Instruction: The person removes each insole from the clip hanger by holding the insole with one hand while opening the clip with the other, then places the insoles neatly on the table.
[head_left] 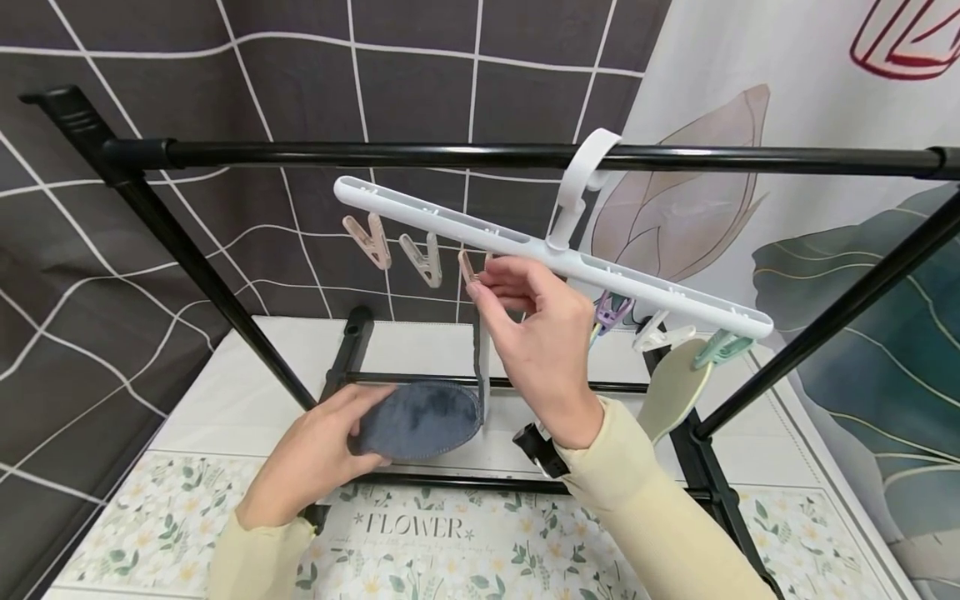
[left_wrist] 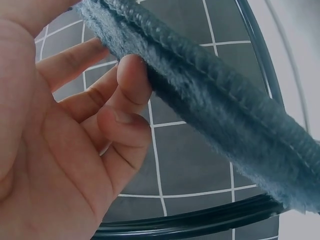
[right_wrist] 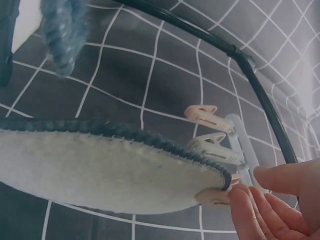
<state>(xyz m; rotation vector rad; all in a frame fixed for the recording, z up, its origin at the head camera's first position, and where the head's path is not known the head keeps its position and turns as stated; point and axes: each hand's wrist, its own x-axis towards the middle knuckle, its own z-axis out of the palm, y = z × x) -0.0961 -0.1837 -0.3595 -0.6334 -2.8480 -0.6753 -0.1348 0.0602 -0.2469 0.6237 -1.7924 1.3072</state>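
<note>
My left hand (head_left: 318, 450) holds the left end of a blue-grey plush insole (head_left: 423, 421), thumb at the near side, fingers at the far side. In the left wrist view the insole (left_wrist: 210, 105) shows edge-on, with a stitched rim. A second insole (head_left: 481, 358) hangs upright from a beige clothespin (head_left: 467, 267) under the white hanger (head_left: 480, 237). Its pale underside (right_wrist: 110, 172) faces the right wrist camera. With curled fingers and thumb, my right hand (head_left: 540, 333) pinches at that clothespin, covering part of it.
The hanger hooks over a black rack bar (head_left: 375, 154) and tilts down to the right. Two more clothespins (head_left: 367, 242) hang at its left. Purple, white and green clothespins (head_left: 723, 346) are on the right, the green one gripping a pale green pad (head_left: 675, 387). Below is a floral mat (head_left: 420, 558).
</note>
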